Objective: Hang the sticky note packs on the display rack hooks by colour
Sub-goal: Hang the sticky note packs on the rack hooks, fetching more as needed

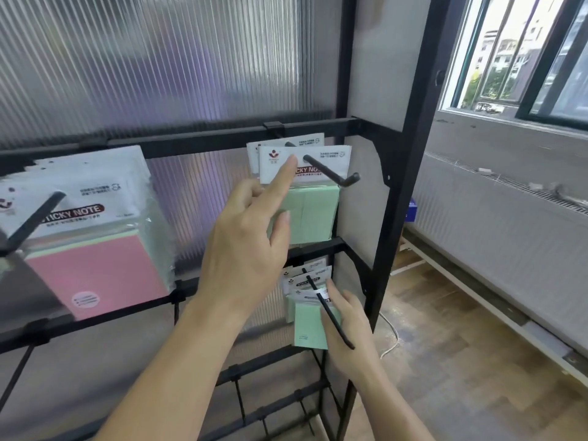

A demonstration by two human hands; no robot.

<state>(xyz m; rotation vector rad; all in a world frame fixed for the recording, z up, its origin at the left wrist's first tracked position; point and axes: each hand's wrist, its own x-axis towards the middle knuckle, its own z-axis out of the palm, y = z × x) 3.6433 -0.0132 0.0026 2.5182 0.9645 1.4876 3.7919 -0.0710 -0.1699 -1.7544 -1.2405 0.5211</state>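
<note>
Two green sticky note packs [313, 211] hang on the upper right hook [332, 174] of the black display rack [402, 192]. My left hand [245, 249] reaches up, and its straight index finger touches the front pack's white header beside the hook. Lower down, several green packs [304, 281] hang on the lower right hook [331, 316]. My right hand [348, 329] grips the frontmost green pack [308, 329] there, fingers behind it, while the hook's rod crosses in front of the hand. At the left, a stack topped by a pink pack [95, 272] hangs on another hook [35, 218].
Ribbed translucent panels [159, 65] back the rack. To the right are a window [521, 52], a long white wall heater [496, 237], a wooden floor [461, 361], a small blue box [412, 211] and a white cable [393, 338] by the rack's foot.
</note>
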